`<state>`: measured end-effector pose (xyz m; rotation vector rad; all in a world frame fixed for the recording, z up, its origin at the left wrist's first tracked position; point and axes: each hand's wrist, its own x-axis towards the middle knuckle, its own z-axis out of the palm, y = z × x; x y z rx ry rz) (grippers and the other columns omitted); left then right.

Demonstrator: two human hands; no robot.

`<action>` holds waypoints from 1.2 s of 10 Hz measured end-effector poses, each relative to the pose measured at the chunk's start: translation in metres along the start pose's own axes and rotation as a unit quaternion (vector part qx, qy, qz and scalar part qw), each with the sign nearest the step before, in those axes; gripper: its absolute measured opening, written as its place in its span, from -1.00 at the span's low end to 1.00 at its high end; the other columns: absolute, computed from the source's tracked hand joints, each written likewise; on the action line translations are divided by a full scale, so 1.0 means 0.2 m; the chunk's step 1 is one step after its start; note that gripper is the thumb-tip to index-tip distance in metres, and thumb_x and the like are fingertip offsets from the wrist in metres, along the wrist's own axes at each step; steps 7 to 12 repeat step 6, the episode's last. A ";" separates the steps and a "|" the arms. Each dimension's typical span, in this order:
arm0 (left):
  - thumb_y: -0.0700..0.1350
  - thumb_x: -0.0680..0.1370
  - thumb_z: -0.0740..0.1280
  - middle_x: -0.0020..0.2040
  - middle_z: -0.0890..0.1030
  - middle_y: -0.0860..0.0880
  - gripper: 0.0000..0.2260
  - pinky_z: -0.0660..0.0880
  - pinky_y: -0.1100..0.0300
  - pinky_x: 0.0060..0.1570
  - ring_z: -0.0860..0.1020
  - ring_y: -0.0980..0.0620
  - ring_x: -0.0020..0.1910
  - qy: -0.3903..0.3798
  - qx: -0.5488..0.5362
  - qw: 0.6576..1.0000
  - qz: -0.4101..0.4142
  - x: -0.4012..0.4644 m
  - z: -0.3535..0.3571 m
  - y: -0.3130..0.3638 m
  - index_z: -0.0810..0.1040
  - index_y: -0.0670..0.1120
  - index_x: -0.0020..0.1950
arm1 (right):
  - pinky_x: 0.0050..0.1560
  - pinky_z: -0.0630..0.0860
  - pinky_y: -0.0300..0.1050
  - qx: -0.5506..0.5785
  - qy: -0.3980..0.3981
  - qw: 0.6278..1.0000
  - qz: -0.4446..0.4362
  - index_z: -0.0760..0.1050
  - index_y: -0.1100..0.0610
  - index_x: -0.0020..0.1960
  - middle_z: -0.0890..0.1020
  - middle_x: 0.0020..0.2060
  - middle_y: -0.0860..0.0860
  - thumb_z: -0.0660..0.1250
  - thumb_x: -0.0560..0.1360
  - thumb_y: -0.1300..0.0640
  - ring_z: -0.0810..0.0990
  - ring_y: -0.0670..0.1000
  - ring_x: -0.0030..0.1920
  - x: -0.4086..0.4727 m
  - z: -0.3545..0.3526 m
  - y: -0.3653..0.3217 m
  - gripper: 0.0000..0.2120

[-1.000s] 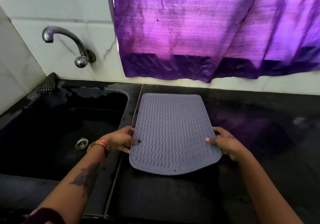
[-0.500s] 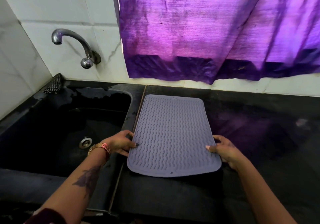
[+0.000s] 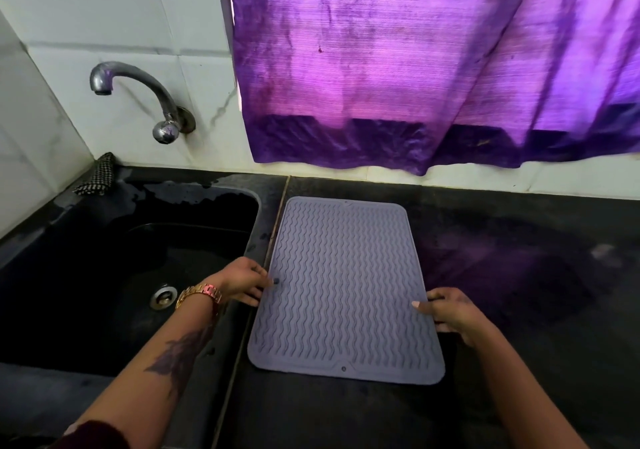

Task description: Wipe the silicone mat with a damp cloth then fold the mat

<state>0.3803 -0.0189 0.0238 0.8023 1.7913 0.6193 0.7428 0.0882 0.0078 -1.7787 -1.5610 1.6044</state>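
A grey silicone mat (image 3: pixel 343 282) with wavy ridges lies flat on the black counter (image 3: pixel 519 275), just right of the sink. My left hand (image 3: pixel 244 284) pinches the mat's left edge, thumb on top. My right hand (image 3: pixel 450 311) pinches the right edge the same way, fingers under the mat. A dark checked cloth (image 3: pixel 98 174) sits bunched at the sink's far left corner, away from both hands.
A black sink (image 3: pixel 86 275) with a metal drain (image 3: pixel 162 296) fills the left side. A chrome tap (image 3: pixel 138 95) comes out of the white tiled wall. A purple curtain (image 3: pixel 433 67) hangs above the counter's back edge.
Both hands have lowered the mat; its near end, lifted a second ago, now lies flat on the counter. The view has shifted a little.
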 end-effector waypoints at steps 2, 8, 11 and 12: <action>-0.18 0.45 0.44 0.04 0.56 -0.14 -0.73 0.57 0.06 -0.08 0.55 -0.07 0.01 0.130 0.016 0.990 0.046 0.14 0.01 0.06 0.50 -0.19 0.11 | 0.06 0.54 -0.01 0.010 0.065 0.997 -0.031 0.46 0.23 0.23 0.62 -0.02 0.08 0.44 0.42 0.21 0.59 0.05 0.01 0.12 0.00 -0.06 -0.59; 0.05 0.57 0.24 0.47 0.27 -0.14 -0.48 0.27 -0.02 0.40 0.26 -0.13 0.43 0.286 0.245 0.892 0.250 0.22 0.18 0.18 0.26 -0.16 0.46 | 0.33 0.28 -0.02 -0.205 0.160 0.923 -0.282 0.29 0.23 0.41 0.37 0.37 0.17 0.23 0.55 -0.02 0.31 0.14 0.38 0.20 0.22 -0.28 -0.49; 0.05 0.57 0.24 0.47 0.27 -0.14 -0.48 0.27 -0.02 0.40 0.26 -0.13 0.43 0.286 0.245 0.892 0.250 0.22 0.18 0.18 0.26 -0.16 0.46 | 0.33 0.28 -0.02 -0.205 0.160 0.923 -0.282 0.29 0.23 0.41 0.37 0.37 0.17 0.23 0.55 -0.02 0.31 0.14 0.38 0.20 0.22 -0.28 -0.49; 0.05 0.57 0.24 0.47 0.27 -0.14 -0.48 0.27 -0.02 0.40 0.26 -0.13 0.43 0.286 0.245 0.892 0.250 0.22 0.18 0.18 0.26 -0.16 0.46 | 0.33 0.28 -0.02 -0.205 0.160 0.923 -0.282 0.29 0.23 0.41 0.37 0.37 0.17 0.23 0.55 -0.02 0.31 0.14 0.38 0.20 0.22 -0.28 -0.49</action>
